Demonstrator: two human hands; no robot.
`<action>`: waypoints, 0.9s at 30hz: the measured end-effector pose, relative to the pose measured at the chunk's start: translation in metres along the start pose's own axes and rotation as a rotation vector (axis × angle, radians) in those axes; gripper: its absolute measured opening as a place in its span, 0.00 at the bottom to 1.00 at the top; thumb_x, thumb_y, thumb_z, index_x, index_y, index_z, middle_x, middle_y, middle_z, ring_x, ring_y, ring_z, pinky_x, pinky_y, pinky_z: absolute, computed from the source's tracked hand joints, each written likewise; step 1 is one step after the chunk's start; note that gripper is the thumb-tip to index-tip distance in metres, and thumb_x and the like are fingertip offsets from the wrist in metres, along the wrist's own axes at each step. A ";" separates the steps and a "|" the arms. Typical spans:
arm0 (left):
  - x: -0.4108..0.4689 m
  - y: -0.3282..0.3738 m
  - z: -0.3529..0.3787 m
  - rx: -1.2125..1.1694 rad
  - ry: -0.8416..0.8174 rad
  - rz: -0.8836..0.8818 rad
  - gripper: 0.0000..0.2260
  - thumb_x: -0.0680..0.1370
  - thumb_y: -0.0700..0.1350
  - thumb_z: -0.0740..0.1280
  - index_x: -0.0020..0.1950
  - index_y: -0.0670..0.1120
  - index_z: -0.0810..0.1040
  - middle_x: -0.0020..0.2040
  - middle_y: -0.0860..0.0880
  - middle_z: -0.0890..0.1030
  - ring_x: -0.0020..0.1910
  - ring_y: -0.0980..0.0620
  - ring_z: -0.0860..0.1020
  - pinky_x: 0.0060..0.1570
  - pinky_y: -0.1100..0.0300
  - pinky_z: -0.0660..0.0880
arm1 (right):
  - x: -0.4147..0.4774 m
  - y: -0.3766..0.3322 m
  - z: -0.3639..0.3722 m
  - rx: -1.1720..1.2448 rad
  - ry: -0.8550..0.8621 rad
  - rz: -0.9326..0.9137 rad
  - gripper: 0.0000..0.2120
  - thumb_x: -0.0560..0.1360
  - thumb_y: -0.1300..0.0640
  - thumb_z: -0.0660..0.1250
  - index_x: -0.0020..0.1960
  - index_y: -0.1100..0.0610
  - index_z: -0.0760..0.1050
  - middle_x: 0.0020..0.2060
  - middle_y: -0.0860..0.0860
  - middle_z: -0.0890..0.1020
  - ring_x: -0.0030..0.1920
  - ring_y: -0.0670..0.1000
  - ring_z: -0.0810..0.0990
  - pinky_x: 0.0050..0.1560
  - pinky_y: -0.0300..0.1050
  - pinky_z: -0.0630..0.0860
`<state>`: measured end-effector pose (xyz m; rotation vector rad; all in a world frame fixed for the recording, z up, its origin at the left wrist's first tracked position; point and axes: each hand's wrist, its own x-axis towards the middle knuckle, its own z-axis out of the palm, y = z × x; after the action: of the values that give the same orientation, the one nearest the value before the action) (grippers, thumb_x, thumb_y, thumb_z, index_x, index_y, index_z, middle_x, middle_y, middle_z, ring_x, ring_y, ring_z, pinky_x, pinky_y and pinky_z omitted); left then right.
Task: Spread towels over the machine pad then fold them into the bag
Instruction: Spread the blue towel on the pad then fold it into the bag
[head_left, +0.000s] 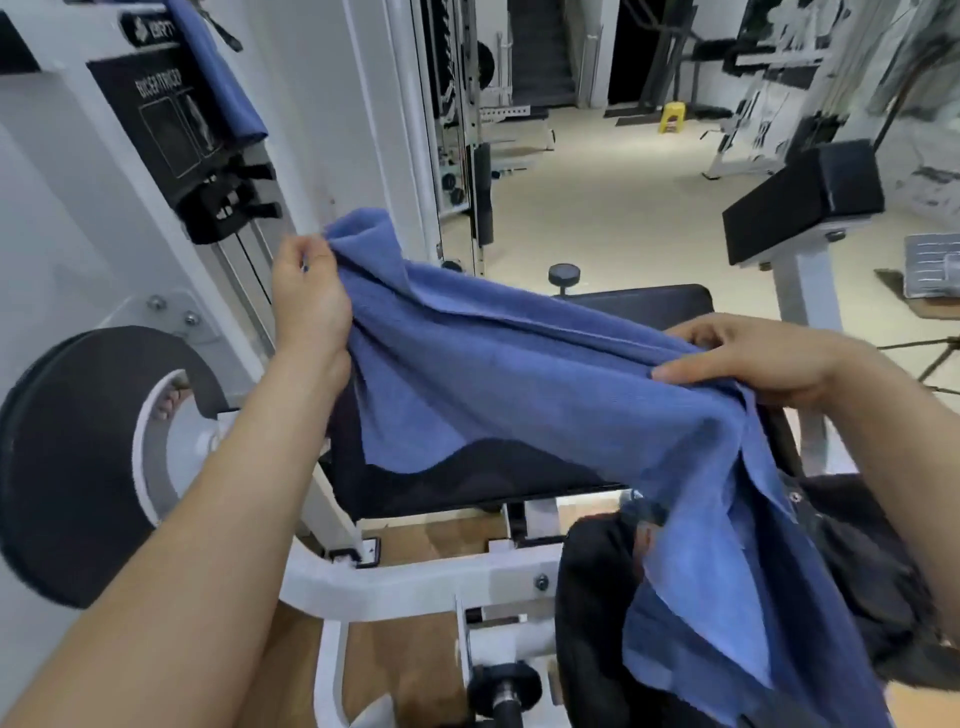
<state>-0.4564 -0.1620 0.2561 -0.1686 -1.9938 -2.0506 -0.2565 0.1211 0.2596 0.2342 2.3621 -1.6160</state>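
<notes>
Blue towel (519, 374) stretched in the air just above the black machine pad (441, 488), covering most of it from view, with folds running from one grip to the other. Far-left corner gathered and pinched between thumb and fingertips of the left hand (309, 296), raised above the pad's left end. Opposite edge bunched in the right hand (753, 358), fingers curled over the cloth and thumb under it, above the pad's right end. Loose tail of the towel hanging below that grip, down past the pad's near right corner and over the black bag (592, 597); inside the bag or only in front of it, impossible to tell. White frame (415, 577) under the pad, on a wooden floor. Round black roller (67, 457) to the left of the pad. Second blue towel (223, 78) draped high on the machine, well above the pad's left side. Another black cushion (800, 202) on a white post beyond the pad's right end. Yellow stool (674, 117) far behind the pad.
</notes>
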 end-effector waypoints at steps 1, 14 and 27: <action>0.004 -0.017 -0.005 0.056 0.022 -0.045 0.09 0.83 0.45 0.56 0.44 0.49 0.70 0.44 0.49 0.73 0.45 0.53 0.72 0.47 0.60 0.70 | 0.010 0.004 -0.006 -0.081 0.074 0.028 0.08 0.75 0.60 0.70 0.52 0.63 0.82 0.48 0.65 0.84 0.43 0.59 0.83 0.47 0.51 0.79; 0.015 -0.071 -0.054 -0.162 -0.184 -0.334 0.08 0.81 0.43 0.63 0.58 0.48 0.77 0.49 0.50 0.84 0.49 0.51 0.83 0.45 0.59 0.80 | 0.116 0.004 -0.042 0.229 0.053 -0.174 0.05 0.76 0.61 0.64 0.41 0.55 0.75 0.34 0.48 0.79 0.35 0.45 0.77 0.33 0.35 0.74; 0.076 -0.188 -0.007 1.191 -0.297 0.148 0.20 0.78 0.41 0.65 0.71 0.48 0.71 0.65 0.44 0.74 0.65 0.41 0.71 0.63 0.49 0.67 | 0.250 0.111 -0.003 -0.742 0.649 -0.050 0.10 0.80 0.55 0.59 0.58 0.56 0.74 0.53 0.57 0.75 0.48 0.61 0.76 0.39 0.48 0.67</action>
<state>-0.5804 -0.1755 0.0961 -0.3456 -2.8783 -0.5189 -0.4631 0.1595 0.0846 0.6040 3.2713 -0.6092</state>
